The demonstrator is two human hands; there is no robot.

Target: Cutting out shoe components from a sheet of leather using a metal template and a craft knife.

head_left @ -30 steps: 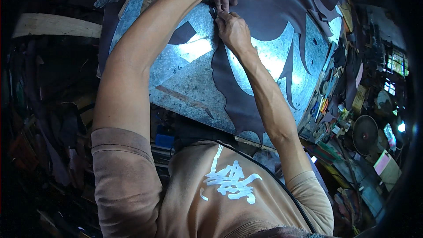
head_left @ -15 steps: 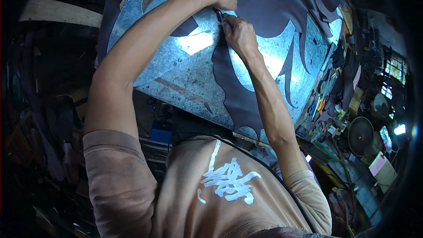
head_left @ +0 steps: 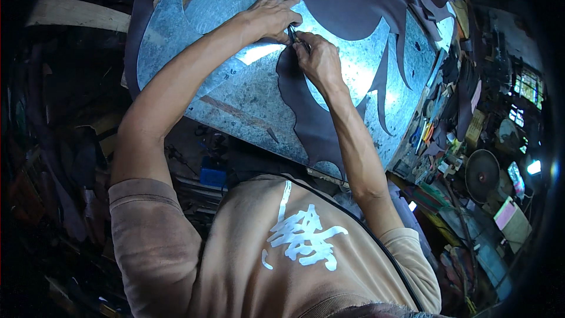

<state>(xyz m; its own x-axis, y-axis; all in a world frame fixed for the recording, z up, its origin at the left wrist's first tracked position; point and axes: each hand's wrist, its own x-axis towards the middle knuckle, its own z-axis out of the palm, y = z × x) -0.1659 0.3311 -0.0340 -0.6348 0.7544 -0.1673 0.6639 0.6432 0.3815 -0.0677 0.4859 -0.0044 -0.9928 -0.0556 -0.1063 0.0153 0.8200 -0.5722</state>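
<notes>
Held a dark tool (head_left: 292,33) in the right hand (head_left: 322,62), fingers curled shut around it. Reached the left hand (head_left: 271,17) in from the left to the same spot, palm down, fingers bent, thumb and fingertips close against the tool; could not tell whether pinching it or only resting there. Had the brown strip (head_left: 309,123) just beneath both hands, lying on the metal table (head_left: 253,91), wavy along its left edge, running down toward the near edge and partly behind the right forearm. Had the hide (head_left: 353,0) at the upper right, spread in pointed tongues. Saw a blue box (head_left: 213,172) below the table's near edge.
</notes>
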